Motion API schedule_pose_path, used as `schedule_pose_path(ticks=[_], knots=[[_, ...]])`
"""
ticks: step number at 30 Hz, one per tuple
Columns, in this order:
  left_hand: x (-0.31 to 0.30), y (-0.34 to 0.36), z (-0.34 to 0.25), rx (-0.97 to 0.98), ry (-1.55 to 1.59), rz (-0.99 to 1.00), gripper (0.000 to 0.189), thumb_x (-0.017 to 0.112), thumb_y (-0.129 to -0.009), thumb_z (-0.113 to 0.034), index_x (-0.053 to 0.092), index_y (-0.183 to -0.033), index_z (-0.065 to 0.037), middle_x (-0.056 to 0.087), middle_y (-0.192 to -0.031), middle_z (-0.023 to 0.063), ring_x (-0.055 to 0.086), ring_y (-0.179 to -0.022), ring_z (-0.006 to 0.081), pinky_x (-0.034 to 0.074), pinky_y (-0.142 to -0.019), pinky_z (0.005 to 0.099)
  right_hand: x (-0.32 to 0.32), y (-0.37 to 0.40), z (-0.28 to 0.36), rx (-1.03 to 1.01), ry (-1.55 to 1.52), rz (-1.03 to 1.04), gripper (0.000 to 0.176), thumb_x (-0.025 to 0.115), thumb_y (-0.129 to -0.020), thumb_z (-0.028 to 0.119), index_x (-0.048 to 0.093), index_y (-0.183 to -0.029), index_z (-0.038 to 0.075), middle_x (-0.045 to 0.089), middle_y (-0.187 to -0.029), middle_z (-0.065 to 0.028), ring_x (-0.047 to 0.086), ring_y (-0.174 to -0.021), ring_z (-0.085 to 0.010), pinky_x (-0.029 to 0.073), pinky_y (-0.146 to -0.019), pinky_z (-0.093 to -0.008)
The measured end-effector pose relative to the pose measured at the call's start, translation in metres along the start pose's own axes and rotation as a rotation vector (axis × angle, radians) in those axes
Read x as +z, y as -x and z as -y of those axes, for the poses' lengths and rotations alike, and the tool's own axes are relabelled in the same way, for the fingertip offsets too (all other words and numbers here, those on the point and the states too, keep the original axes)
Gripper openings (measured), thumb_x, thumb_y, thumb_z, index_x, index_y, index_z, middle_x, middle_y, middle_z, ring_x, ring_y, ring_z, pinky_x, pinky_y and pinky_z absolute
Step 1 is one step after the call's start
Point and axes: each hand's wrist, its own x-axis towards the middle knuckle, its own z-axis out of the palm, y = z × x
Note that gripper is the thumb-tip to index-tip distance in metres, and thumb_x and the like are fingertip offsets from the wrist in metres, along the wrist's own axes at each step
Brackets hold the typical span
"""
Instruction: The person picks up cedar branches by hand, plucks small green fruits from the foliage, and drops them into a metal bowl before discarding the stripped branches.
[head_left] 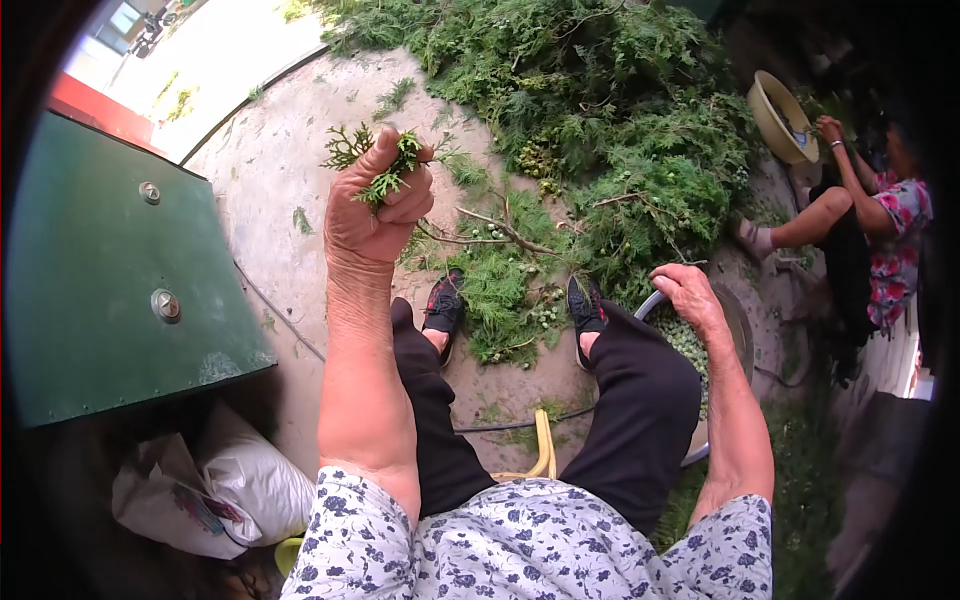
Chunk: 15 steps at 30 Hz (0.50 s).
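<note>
Raised in front of me, my left hand (375, 225) is closed round a green cypress sprig (347, 148), whose flat leafy tips stick out on both sides of the thumb. A bare forked branch (510, 233) lies below and right of that fist. My right hand (692, 297) is over the far rim of a round metal basin (747, 335) beside my knee, its fingers curled together; what they hold, if anything, is hidden. Small pale-green cones (678, 333) fill part of the basin. Between my shoes lie loose cut sprigs (500, 315).
A big heap of cypress branches (620, 110) spreads ahead. At right sits another person (885, 210) near a tilted yellowish basin (770, 110). On the left stand a green metal box (110, 290) and white sacks (255, 480). A dark cable (285, 315) crosses the floor.
</note>
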Motion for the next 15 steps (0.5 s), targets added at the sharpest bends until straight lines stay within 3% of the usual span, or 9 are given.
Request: schedule_pose_path(ticks=[3, 5, 8, 11, 15], knots=[[-0.008, 0.001, -0.005, 0.035, 0.04, 0.14, 0.031, 0.045, -0.092, -0.026, 0.058, -0.095, 0.002, 0.038, -0.047, -0.0033, 0.028, -0.036, 0.0061, 0.02, -0.038, 0.0221, 0.01, -0.032, 0.059, -0.216, 0.025, 0.013, 0.025, 0.056, -0.082, 0.019, 0.061, -0.097, 0.0, 0.062, -0.092, -0.0159, 0.059, -0.086, -0.028, 0.045, -0.077, -0.0343], [-0.009, 0.002, -0.009, 0.084, 0.079, 0.198, 0.03, 0.046, -0.091, -0.025, 0.059, -0.096, 0.001, 0.04, -0.047, -0.0031, 0.03, -0.037, 0.0056, 0.02, -0.038, 0.0221, 0.027, -0.051, 0.069, -0.331, 0.106, 0.088, 0.034, 0.058, -0.081, 0.022, 0.057, -0.106, 0.0, 0.058, -0.104, -0.0177, 0.056, -0.098, -0.0309, 0.044, -0.083, -0.0372], [-0.013, 0.005, -0.014, 0.139, 0.126, 0.306, 0.037, 0.042, -0.093, -0.03, 0.058, -0.097, 0.003, 0.036, -0.047, -0.0037, 0.027, -0.038, 0.0056, 0.02, -0.04, 0.0228, 0.044, -0.068, 0.091, -0.291, 0.071, 0.177, 0.054, 0.062, -0.078, 0.029, 0.047, -0.121, 0.002, 0.052, -0.119, -0.0185, 0.048, -0.111, -0.033, 0.039, -0.094, -0.0392], [-0.014, 0.008, -0.02, 0.183, 0.132, 0.325, 0.036, 0.042, -0.093, -0.03, 0.059, -0.097, 0.002, 0.037, -0.047, -0.0034, 0.028, -0.038, 0.0059, 0.021, -0.041, 0.023, 0.055, -0.079, 0.103, -0.204, -0.021, 0.419, 0.068, 0.066, -0.073, 0.036, 0.041, -0.127, 0.002, 0.056, -0.113, -0.0202, 0.053, -0.107, -0.0304, 0.042, -0.09, -0.0376], [-0.022, 0.017, -0.03, 0.284, 0.158, 0.274, 0.034, 0.041, -0.093, -0.029, 0.059, -0.096, 0.0, 0.041, -0.048, -0.001, 0.03, -0.038, 0.0068, 0.022, -0.041, 0.0233, 0.075, -0.08, 0.094, -0.159, -0.281, 0.62, 0.058, 0.064, -0.077, 0.037, 0.05, -0.119, -0.001, 0.061, -0.101, -0.015, 0.057, -0.096, -0.0241, 0.043, -0.085, -0.0359]])
